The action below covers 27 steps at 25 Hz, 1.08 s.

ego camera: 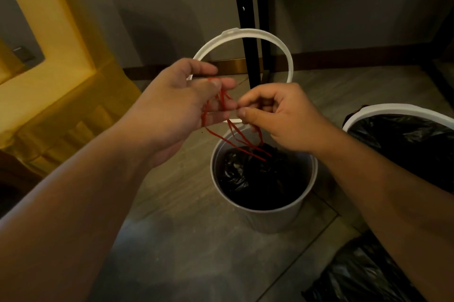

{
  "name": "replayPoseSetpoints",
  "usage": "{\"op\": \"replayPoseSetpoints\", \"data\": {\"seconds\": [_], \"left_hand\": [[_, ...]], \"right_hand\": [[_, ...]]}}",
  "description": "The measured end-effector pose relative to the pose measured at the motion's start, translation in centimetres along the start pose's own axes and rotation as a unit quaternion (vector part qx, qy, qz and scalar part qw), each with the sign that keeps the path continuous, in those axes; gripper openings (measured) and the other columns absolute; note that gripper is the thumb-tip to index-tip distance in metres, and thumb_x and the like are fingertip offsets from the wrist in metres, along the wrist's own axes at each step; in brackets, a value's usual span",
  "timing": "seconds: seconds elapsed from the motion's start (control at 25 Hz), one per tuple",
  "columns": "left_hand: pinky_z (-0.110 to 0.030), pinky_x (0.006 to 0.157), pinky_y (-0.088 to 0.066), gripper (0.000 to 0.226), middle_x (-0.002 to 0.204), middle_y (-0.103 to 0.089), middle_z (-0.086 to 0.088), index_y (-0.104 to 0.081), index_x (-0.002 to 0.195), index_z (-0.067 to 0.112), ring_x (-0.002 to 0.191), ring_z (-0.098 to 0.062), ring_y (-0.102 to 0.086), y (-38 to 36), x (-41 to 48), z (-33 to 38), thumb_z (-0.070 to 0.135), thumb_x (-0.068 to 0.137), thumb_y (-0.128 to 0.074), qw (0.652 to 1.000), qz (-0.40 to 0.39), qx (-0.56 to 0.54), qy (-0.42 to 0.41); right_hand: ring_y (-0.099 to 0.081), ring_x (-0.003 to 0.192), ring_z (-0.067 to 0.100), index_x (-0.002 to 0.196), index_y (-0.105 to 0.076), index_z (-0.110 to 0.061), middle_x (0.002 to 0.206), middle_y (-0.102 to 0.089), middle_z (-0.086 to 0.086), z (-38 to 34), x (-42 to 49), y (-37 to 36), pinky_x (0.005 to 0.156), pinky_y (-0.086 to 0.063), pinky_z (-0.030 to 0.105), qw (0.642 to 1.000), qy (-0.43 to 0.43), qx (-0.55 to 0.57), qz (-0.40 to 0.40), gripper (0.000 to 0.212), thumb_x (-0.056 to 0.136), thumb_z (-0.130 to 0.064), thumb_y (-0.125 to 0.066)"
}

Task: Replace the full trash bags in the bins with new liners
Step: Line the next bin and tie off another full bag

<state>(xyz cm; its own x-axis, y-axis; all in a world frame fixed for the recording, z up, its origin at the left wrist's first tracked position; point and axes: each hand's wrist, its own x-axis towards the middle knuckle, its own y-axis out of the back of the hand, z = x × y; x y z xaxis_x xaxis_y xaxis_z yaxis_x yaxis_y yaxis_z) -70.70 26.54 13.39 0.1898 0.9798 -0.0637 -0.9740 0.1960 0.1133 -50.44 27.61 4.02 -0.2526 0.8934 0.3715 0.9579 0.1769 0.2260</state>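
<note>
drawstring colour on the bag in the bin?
Red drawstring, on a black bag; head view, between both hands.

We see our two arms bare from the elbows down, with no sleeves on them. Our left hand [186, 95] and our right hand [282, 117] wear no gloves, no rings and no watch. The fingers [248, 114] have short nails, and our wrists carry no bands.

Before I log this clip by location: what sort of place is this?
Probably an indoor room, perhaps a hotel or an office; I can't tell which. A tiled floor meets a wall with a dark baseboard, and two small white bins stand beside a black metal frame.
</note>
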Motion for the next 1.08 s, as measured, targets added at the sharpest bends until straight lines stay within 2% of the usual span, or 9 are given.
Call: {"op": "replayPoseSetpoints", "data": {"seconds": [0.24, 0.4, 0.56, 0.68, 0.76, 0.84, 0.92, 1.0, 1.08], "left_hand": [[-0.037, 0.073, -0.065, 0.011, 0.110, -0.081, -0.005, -0.059, 0.120, 0.012, 0.097, -0.027, -0.081, 0.5, -0.9, -1.6, 0.013, 0.108, -0.056, 1.000, 0.019, -0.001, 0.012], [-0.027, 0.067, -0.064, 0.014, 0.094, -0.083, 0.001, -0.069, 0.108, 0.010, 0.087, -0.016, -0.081, 2.4, -1.5, -1.5, 0.023, 0.103, -0.066, 0.984, 0.091, 0.151, 0.017], [-0.044, 0.083, -0.063, 0.030, 0.083, -0.082, -0.005, -0.073, 0.099, 0.012, 0.082, -0.019, -0.081, 6.2, -1.5, -1.3, 0.034, 0.081, -0.083, 0.938, 0.044, 0.316, 0.134], [-0.046, 0.083, -0.064, 0.045, 0.080, -0.081, -0.010, -0.075, 0.095, 0.009, 0.077, -0.023, -0.081, 8.3, -1.5, -1.4, 0.039, 0.063, -0.086, 0.902, 0.007, 0.364, 0.232], [-0.043, 0.078, -0.065, 0.041, 0.080, -0.081, -0.008, -0.080, 0.080, 0.011, 0.078, -0.023, -0.081, 9.1, -1.8, -2.3, 0.047, 0.062, -0.082, 0.902, 0.014, 0.371, 0.222], [-0.034, 0.073, -0.065, 0.040, 0.085, -0.080, -0.006, -0.079, 0.073, 0.015, 0.086, -0.023, -0.078, 9.2, -2.0, -3.6, 0.054, 0.066, -0.085, 0.959, 0.063, 0.240, 0.135], [-0.032, 0.081, -0.063, 0.039, 0.101, -0.079, -0.003, -0.076, 0.074, 0.022, 0.102, -0.016, -0.075, 7.6, -2.1, -4.8, 0.057, 0.065, -0.091, 0.997, 0.067, -0.017, 0.036], [-0.041, 0.100, -0.057, 0.029, 0.125, -0.076, -0.001, -0.077, 0.088, 0.026, 0.122, -0.017, -0.070, 4.8, -1.6, -5.8, 0.051, 0.077, -0.086, 0.982, 0.007, -0.187, -0.027], [-0.046, 0.105, -0.055, 0.026, 0.122, -0.076, -0.002, -0.079, 0.112, 0.028, 0.121, -0.023, -0.071, 1.3, -0.9, -5.8, 0.035, 0.087, -0.079, 0.983, -0.045, -0.167, -0.068]], "right_hand": [[-0.063, 0.069, 0.021, 0.099, -0.075, -0.018, 0.075, -0.065, 0.004, -0.6, -0.7, -0.6, 0.069, -0.055, 0.035, 0.995, -0.046, -0.033, -0.081, 0.020, 0.093, -0.037, -0.077], [-0.059, 0.070, 0.021, 0.080, -0.068, 0.000, 0.074, -0.060, 0.016, -0.8, -0.3, 0.9, 0.071, -0.055, 0.036, 0.998, -0.055, -0.004, -0.015, 0.034, 0.099, -0.028, -0.068], [-0.050, 0.069, 0.027, 0.059, -0.059, -0.006, 0.075, -0.052, 0.032, -1.5, 0.3, 3.6, 0.066, -0.046, 0.029, 0.999, -0.020, 0.014, 0.038, 0.027, 0.084, -0.014, -0.063], [-0.048, 0.064, 0.021, 0.061, -0.059, 0.001, 0.071, -0.049, 0.030, -1.6, 0.4, 5.1, 0.059, -0.041, 0.027, 0.997, -0.028, 0.019, 0.073, 0.025, 0.080, -0.016, -0.062], [-0.047, 0.058, 0.021, 0.057, -0.058, -0.007, 0.068, -0.049, 0.023, -1.5, 0.0, 5.6, 0.052, -0.036, 0.029, 0.987, -0.061, 0.098, 0.108, 0.028, 0.078, -0.022, -0.066], [-0.046, 0.053, 0.019, 0.053, -0.054, -0.017, 0.063, -0.049, 0.012, -1.2, -0.3, 5.5, 0.050, -0.035, 0.030, 0.974, -0.082, 0.153, 0.146, 0.034, 0.082, -0.022, -0.071], [-0.046, 0.049, 0.018, 0.053, -0.051, -0.017, 0.057, -0.047, 0.009, -0.9, -0.3, 5.3, 0.050, -0.038, 0.031, 0.970, -0.081, 0.147, 0.178, 0.036, 0.085, -0.013, -0.067], [-0.048, 0.050, 0.020, 0.057, -0.053, -0.013, 0.056, -0.049, 0.009, -1.1, -0.3, 5.0, 0.050, -0.043, 0.031, 0.973, -0.070, 0.145, 0.165, 0.033, 0.086, -0.005, -0.065], [-0.052, 0.053, 0.023, 0.064, -0.057, -0.011, 0.061, -0.054, 0.012, -1.8, -0.4, 4.5, 0.051, -0.047, 0.032, 0.984, -0.050, 0.126, 0.112, 0.027, 0.088, -0.005, -0.068]]}}
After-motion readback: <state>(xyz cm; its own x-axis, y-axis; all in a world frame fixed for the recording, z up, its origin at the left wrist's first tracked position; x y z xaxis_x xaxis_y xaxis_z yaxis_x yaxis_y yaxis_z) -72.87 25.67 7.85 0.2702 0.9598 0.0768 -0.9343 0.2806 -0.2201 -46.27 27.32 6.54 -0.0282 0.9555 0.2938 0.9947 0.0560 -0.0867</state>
